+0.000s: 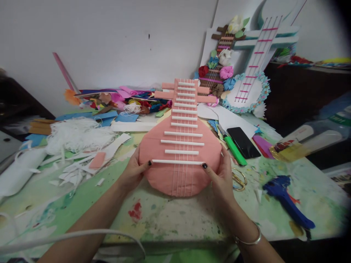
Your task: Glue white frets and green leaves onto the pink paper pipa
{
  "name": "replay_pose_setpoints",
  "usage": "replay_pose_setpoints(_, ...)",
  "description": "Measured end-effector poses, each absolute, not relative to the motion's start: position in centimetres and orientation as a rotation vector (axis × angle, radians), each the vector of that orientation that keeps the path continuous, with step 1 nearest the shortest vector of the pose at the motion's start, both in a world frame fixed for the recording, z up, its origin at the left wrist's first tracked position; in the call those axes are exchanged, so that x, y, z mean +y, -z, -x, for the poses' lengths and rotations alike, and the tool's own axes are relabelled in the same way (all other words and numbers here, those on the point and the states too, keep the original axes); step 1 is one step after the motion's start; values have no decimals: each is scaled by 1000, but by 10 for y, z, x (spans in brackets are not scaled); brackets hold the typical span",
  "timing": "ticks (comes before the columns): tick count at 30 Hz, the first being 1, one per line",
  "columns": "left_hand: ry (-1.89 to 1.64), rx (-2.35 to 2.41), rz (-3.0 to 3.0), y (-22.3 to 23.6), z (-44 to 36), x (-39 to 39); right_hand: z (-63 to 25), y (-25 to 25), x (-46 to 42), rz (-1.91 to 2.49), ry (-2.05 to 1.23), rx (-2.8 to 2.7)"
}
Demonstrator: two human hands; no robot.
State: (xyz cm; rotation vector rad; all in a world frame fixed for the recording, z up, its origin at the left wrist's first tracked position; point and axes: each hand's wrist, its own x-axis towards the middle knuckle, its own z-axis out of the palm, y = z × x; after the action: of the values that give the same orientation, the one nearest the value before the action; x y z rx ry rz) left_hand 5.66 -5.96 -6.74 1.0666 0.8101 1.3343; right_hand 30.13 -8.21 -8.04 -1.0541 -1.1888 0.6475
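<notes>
A pink paper-covered model lute (161, 179) is held up in front of me over the worktable, its neck pointing away. Thin white strings run down its length, crossed by several white sticks (182, 143). My left hand (138, 168) is closed around its left edge, thumb on the front near the end of the lowest stick. On the opposite edge, my right hand (222, 175) grips in the same way, its thumb by that stick's other end. Fingers behind the body are hidden from view.
A blue glue gun (289, 201), gold-handled scissors (240, 179), a green marker (235, 150) and a black phone (243, 142) lie to the right. A plastic bottle (309, 137) is beyond. White string (79, 135) and paper scraps are at left. Decorated model instruments (249, 87) lean against the wall.
</notes>
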Motion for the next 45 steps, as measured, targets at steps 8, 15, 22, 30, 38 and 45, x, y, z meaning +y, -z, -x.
replay_pose_setpoints(8,-1375,907,-1099,68,-63,-61,-298,81,-82,1113,-609,-1163)
replay_pose_setpoints(15,-1512,1063,-1196,72,-74,-62,-292,79,-81,1199,-471,-1149)
replay_pose_setpoints(22,-1505,1037,-1129,70,-77,-64,-291,77,-81,1193,-438,-1152)
replay_pose_setpoints(30,-1493,1044,-1087,72,-79,-63,-289,80,-79,1192,-428,-1117)
replay_pose_setpoints(38,-1444,1117,-1263,75,-72,-55,-289,85,-73,1167,-469,-1079)
replay_pose_setpoints(45,-1480,1495,-1601,65,-63,-59,-284,87,-76,1008,-582,-1076)
